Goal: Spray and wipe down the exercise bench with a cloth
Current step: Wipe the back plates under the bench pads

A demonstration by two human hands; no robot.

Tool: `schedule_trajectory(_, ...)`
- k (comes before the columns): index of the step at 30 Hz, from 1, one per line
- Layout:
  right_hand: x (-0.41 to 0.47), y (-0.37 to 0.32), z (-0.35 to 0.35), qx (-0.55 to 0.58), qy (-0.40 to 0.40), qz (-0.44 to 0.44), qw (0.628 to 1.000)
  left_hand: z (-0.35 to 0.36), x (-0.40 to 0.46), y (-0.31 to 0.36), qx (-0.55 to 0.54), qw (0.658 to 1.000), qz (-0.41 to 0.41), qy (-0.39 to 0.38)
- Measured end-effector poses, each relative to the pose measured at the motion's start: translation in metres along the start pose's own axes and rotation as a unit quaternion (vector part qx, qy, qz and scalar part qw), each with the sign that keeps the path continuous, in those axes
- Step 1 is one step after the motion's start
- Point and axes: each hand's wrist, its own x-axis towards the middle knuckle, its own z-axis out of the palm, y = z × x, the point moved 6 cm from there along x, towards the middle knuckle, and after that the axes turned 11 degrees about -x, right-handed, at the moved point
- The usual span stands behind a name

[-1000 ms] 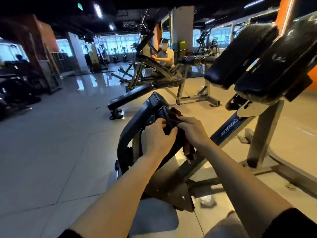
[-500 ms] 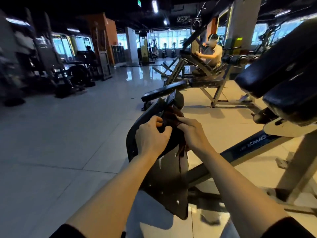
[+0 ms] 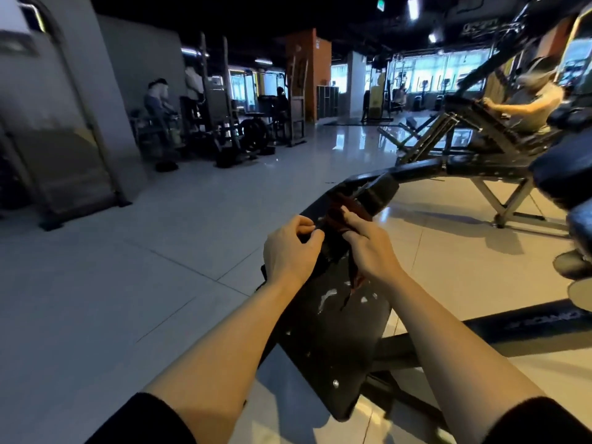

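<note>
Both hands, left (image 3: 290, 248) and right (image 3: 368, 248), grip a dark reddish cloth (image 3: 341, 211) against the black bench (image 3: 333, 341)

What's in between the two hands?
A dark red cloth, bunched up. Both the left hand and right hand pinch it over the black pad, as the head view shows.

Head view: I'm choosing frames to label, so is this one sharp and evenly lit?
Head view: the right hand, left hand and dark cloth are fairly sharp; the seated person is motion-smeared; the windows blow out; the glossy floor glares; wide-angle bending at the edges.
</note>
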Motion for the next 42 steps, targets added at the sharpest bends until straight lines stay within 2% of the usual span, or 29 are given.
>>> schedule_trajectory(4, -0.003, -0.002, 0.004, 0.048, 0.026, -0.001, 0.998, 0.007, -0.014, -0.004, -0.037, 0.999, -0.001, 0.018)
schedule_trajectory(8, -0.028, -0.015, 0.014, 0.06, 0.001, -0.118, 0.991, 0.012, -0.019, -0.002, -0.052, 0.996, 0.017, 0.069)
schedule_trajectory(10, -0.014, -0.003, 0.01, 0.07, -0.028, -0.142, 0.987, 0.014, -0.023, 0.0, -0.054, 0.993, 0.041, 0.099)
schedule_trajectory(12, 0.006, 0.008, 0.006, 0.072, -0.03, -0.115, 0.99, 0.017, -0.028, 0.002, -0.04, 0.99, 0.061, 0.121)
schedule_trajectory(16, 0.004, -0.002, 0.019, 0.089, 0.028, -0.096, 0.991, 0.016, -0.041, 0.004, 0.005, 0.971, 0.117, 0.207)
schedule_trajectory(20, -0.012, -0.012, 0.026, 0.137, 0.008, -0.172, 0.976, 0.017, -0.045, -0.002, -0.038, 0.955, 0.078, 0.282)
schedule_trajectory(22, 0.0, -0.004, 0.02, 0.08, -0.014, -0.218, 0.973, 0.019, -0.048, -0.001, -0.055, 0.948, 0.055, 0.308)
schedule_trajectory(24, 0.015, 0.011, 0.016, -0.019, -0.007, -0.225, 0.974, 0.021, -0.051, 0.0, -0.06, 0.946, 0.047, 0.316)
schedule_trajectory(25, 0.019, 0.018, 0.015, -0.04, -0.004, -0.193, 0.98, 0.021, -0.053, 0.001, -0.055, 0.946, 0.045, 0.317)
schedule_trajectory(28, 0.011, 0.018, 0.017, -0.031, 0.02, -0.146, 0.989, 0.025, -0.056, 0.002, -0.034, 0.943, 0.035, 0.328)
schedule_trajectory(32, -0.011, 0.007, 0.02, 0.003, -0.002, -0.2, 0.98, 0.033, -0.059, 0.004, -0.035, 0.934, 0.017, 0.355)
schedule_trajectory(35, 0.0, 0.014, 0.01, -0.018, -0.025, -0.248, 0.968, 0.035, -0.062, 0.006, -0.032, 0.941, -0.001, 0.338)
schedule_trajectory(38, 0.018, 0.031, 0.004, -0.053, -0.033, -0.18, 0.982, 0.034, -0.064, 0.008, -0.011, 0.952, -0.013, 0.305)
schedule_trajectory(40, 0.02, 0.035, 0.007, -0.035, -0.028, -0.135, 0.99, 0.034, -0.063, 0.009, 0.011, 0.956, -0.02, 0.292)
schedule_trajectory(42, 0.01, 0.025, 0.014, -0.032, 0.003, -0.141, 0.99, 0.035, -0.064, 0.009, 0.02, 0.956, -0.016, 0.292)
